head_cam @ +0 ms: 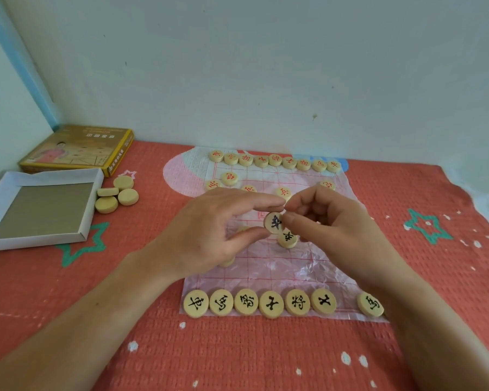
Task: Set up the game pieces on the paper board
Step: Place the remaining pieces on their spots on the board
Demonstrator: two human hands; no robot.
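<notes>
Black characters mark the near row of pieces (260,303) along the paper board (316,266), 将 legible on one (297,302); red characters mark the far row (274,160); the box lid (76,149) text is unreadable.

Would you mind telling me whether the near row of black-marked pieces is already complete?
No: the near row has six pieces side by side, then an open gap before the piece at the right end.

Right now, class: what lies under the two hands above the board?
Under the left hand and right hand lies the paper board, with one black-marked piece flat beneath the held piece. Other pieces there are mostly covered.
</notes>
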